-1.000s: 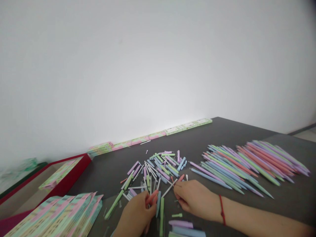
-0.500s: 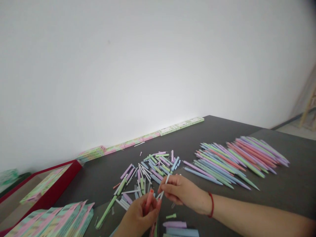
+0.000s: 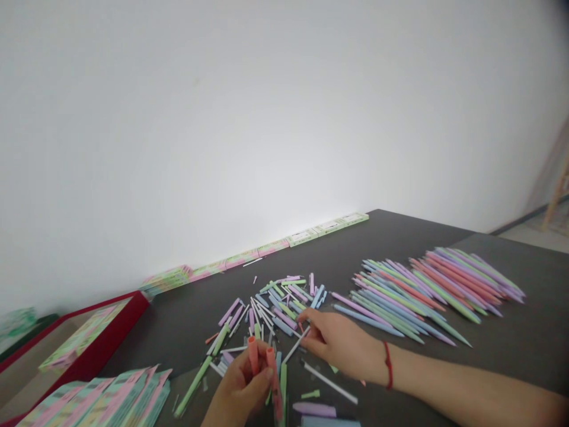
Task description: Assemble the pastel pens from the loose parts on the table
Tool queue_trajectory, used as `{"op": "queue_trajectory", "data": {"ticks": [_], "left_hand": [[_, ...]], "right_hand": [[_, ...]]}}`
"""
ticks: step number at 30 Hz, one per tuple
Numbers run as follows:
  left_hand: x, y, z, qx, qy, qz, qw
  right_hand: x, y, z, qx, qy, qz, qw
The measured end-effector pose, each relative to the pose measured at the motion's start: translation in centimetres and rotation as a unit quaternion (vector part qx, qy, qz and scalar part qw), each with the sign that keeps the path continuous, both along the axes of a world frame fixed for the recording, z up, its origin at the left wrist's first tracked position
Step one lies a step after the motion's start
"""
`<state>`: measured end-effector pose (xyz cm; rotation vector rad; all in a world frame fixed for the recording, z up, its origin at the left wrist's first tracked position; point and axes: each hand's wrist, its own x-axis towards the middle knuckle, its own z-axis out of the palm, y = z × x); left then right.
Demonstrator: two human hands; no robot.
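Note:
My left hand (image 3: 243, 382) is closed around two coral pen parts at the bottom centre. One coral tube (image 3: 253, 354) stands up between the fingers, and beside it a second coral pen barrel (image 3: 275, 385) slants down past the thumb. My right hand (image 3: 329, 341), with a red cord on its wrist, is at the near right side of a heap of loose pen parts (image 3: 282, 317). Its thumb and forefinger curl about a small coral bit whose shape is mostly hidden. A white refill (image 3: 297, 345) lies by the thumb, and another white refill (image 3: 331, 384) is below the hand.
Rows of pastel pens (image 3: 400, 302) lie to the right. A red box (image 3: 120, 323) and fanned printed packets (image 3: 106, 397) are at the left. Flat printed cartons (image 3: 271, 244) line the wall. Purple and blue pen caps (image 3: 315, 409) lie at the front edge.
The right hand has let go of the white refill and moved right, with its fingertips now down at the heap. In the left hand, two coral parts now show apart.

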<state>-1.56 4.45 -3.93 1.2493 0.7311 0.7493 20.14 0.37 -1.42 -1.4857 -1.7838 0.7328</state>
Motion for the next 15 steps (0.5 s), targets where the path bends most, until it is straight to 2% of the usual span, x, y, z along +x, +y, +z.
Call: {"op": "queue_trajectory", "data": {"ticks": [2, 5, 7, 9, 12, 15], "left_hand": [[0.4, -0.4, -0.2, 0.001, 0.0, 0.0, 1.0], [1.1, -1.2, -0.2, 0.026, 0.022, 0.003, 0.999], [1.5, -1.8, 0.0, 0.045, 0.04, 0.001, 0.998], [1.6, -2.1, 0.4, 0.04, 0.061, 0.0, 0.997], [1.4, -1.9, 1.4, 0.033, 0.086, 0.053, 0.994], [1.2, -1.6, 1.9, 0.086, 0.125, 0.094, 0.984]], "right_hand": [[-1.2, -0.9, -0.2, -0.034, 0.025, 0.057, 0.998], [-2.8, -1.8, -1.1, -0.107, 0.097, 0.157, 0.977], [-3.2, -1.7, -1.6, -0.107, 0.115, 0.19, 0.969], [-2.6, -1.3, -1.5, -0.092, 0.11, 0.184, 0.972], [-0.3, -0.5, -0.7, -0.085, 0.048, 0.126, 0.987], [2.4, -0.7, -0.3, -0.127, -0.007, 0.118, 0.985]]}}
